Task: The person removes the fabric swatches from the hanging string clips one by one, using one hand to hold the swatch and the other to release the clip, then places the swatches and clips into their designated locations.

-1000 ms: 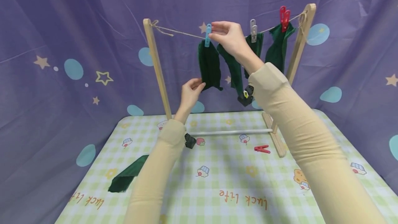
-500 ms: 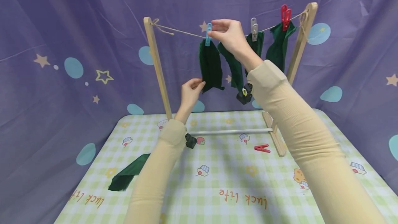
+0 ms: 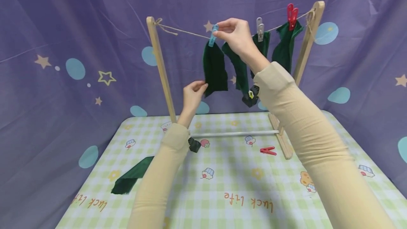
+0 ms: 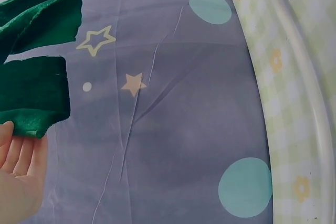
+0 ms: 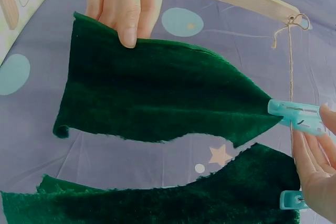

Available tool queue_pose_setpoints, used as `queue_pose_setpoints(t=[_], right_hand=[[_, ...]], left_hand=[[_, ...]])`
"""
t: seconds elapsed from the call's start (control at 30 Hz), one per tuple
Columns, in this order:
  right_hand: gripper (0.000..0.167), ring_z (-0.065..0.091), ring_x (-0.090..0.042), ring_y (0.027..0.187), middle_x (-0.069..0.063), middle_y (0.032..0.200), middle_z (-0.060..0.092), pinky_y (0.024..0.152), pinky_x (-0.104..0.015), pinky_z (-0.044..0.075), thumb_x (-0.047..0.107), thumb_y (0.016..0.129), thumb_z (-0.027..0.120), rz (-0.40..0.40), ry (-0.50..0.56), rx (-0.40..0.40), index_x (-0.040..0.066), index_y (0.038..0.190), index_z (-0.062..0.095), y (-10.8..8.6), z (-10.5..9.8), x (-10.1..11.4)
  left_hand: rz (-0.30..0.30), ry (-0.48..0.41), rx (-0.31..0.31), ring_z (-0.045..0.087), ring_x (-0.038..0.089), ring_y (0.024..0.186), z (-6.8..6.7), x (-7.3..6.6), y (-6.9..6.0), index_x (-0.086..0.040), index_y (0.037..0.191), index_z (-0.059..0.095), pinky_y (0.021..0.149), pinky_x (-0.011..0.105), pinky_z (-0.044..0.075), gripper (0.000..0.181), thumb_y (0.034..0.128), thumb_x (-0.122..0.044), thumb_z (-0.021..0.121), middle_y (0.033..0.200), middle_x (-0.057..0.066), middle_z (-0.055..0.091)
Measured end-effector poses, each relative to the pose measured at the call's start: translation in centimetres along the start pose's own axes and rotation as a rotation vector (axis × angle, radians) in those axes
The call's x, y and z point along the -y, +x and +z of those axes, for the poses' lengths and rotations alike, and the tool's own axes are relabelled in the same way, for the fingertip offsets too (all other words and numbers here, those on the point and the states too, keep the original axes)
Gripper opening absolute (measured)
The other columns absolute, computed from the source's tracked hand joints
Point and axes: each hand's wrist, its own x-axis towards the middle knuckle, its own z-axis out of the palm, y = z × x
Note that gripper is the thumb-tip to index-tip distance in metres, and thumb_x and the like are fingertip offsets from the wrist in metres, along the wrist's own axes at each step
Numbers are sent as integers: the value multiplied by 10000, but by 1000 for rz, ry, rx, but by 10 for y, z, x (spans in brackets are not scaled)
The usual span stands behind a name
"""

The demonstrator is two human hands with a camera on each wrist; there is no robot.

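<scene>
A dark green cloth (image 3: 215, 70) hangs from the string line under a light blue clothespin (image 3: 213, 38). My right hand (image 3: 237, 38) pinches that clothespin, which leans slightly right. Lower down, my left hand (image 3: 192, 96) pinches the cloth's left edge between thumb and fingers. In the right wrist view, the clothespin (image 5: 296, 115) sits at the cloth's gathered top, by the string (image 5: 291, 66). A second blue clothespin (image 5: 291, 200) holds the neighbouring green cloth (image 5: 157, 203); in the head view my right hand hides that clothespin.
Farther right, a grey clothespin (image 3: 260, 31) and red clothespins (image 3: 292, 17) hold more green cloths. The line runs between wooden posts (image 3: 160, 63). On the checked table (image 3: 232, 190) lie a red clothespin (image 3: 268, 151) and a folded green cloth (image 3: 131, 176). A white bar (image 3: 235, 134) joins the stand's base.
The blue clothespin has tipped, its upper end to the right. My left hand has shifted slightly left with the cloth's edge, and the lower hem hangs flatter.
</scene>
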Motion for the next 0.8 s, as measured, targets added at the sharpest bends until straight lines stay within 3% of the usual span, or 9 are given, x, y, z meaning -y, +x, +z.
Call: queue_pose_setpoints(t=[0.3, 0.43, 0.6, 0.8], right_hand=[[182, 626, -166, 836, -103, 963, 649, 813, -249, 479, 92, 779, 671, -54, 86, -63, -5, 928, 628, -1, 0, -3], [137, 628, -174, 793, -109, 943, 645, 787, -254, 494, 56, 776, 667, -87, 160, -108, -27, 878, 630, -1, -1, -5], [102, 620, -142, 688, -92, 876, 644, 751, -265, 510, 15, 763, 665, -100, 274, -157, -43, 842, 636, -2, -3, -4], [66, 619, -178, 715, -50, 815, 630, 748, -246, 510, 14, 746, 678, -80, 335, -186, -13, 799, 649, -2, -5, -1]], left_hand=[[1, 11, 3, 613, 183, 842, -4, 0, -3, 9, 969, 667, 719, 228, 487, 202, 821, -125, 637, 935, 162, 653], [-19, 29, 24, 604, 196, 826, -7, -3, -6, -3, 980, 666, 642, 193, 473, 216, 825, -149, 632, 938, 156, 651], [-47, 64, 40, 565, 106, 689, -10, 3, -8, -31, 954, 683, 521, 163, 418, 186, 821, -153, 640, 903, 128, 663], [-73, 95, 66, 573, 98, 720, -17, 15, -9, -54, 960, 686, 583, 182, 452, 187, 822, -172, 639, 902, 101, 665]])
